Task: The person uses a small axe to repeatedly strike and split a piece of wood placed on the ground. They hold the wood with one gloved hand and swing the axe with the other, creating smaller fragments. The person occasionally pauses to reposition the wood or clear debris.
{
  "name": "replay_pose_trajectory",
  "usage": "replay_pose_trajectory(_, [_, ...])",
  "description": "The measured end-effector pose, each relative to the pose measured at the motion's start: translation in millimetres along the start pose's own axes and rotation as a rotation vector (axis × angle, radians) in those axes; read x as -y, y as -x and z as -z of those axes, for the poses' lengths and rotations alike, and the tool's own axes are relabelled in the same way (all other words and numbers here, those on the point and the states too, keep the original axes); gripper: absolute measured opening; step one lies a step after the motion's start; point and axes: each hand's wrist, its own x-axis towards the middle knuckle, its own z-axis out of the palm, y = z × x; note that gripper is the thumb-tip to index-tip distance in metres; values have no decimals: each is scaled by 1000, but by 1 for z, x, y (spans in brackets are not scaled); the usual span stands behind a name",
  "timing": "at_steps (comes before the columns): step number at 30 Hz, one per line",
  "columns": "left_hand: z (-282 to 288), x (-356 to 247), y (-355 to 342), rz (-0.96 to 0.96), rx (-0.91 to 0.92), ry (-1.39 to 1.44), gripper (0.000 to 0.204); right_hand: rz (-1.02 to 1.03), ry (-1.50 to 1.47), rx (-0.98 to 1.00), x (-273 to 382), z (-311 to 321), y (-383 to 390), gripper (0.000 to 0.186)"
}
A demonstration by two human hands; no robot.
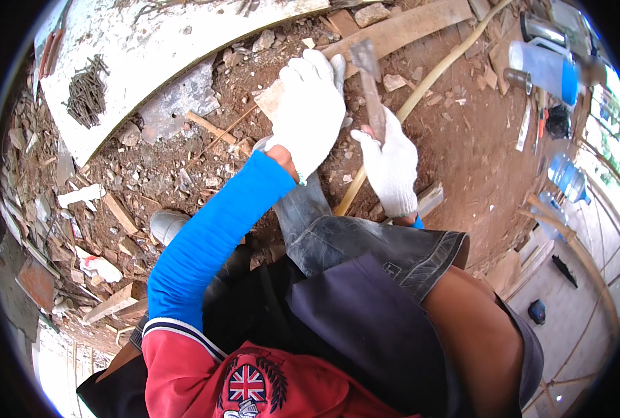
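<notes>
A white knitted glove covers my left hand (308,104), which lies over a long wooden plank (411,29), its fingers bent and closed at the wood. What lies under the palm is hidden. My right hand (391,167), also gloved in white, is closed round the handle of a hammer (373,94). The hammer stands raised just right of my left hand, its head pointing away from me and apart from the plank.
A pile of nails (87,92) rests on a white board (164,42) at the far left. Stones and wood scraps (120,212) litter the dirt. A pale pole (421,90) runs beside the hammer. A blue-lidded jug (543,70) and plastic bottles (568,177) are at the right.
</notes>
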Motion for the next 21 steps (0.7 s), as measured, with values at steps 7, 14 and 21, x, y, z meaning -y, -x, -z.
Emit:
replay_pose_trajectory(7, [-1,4,3,13,-90,89,77,-128,-268,-71,-2,7,5,64])
replay_pose_trajectory(14, [-11,-1,3,35,-163,7,92,-104,-197,-9,-8,14,11,67])
replay_pose_trajectory(21, [-9,0,2,60,-149,-13,89,65,-123,-143,-9,3,18,66])
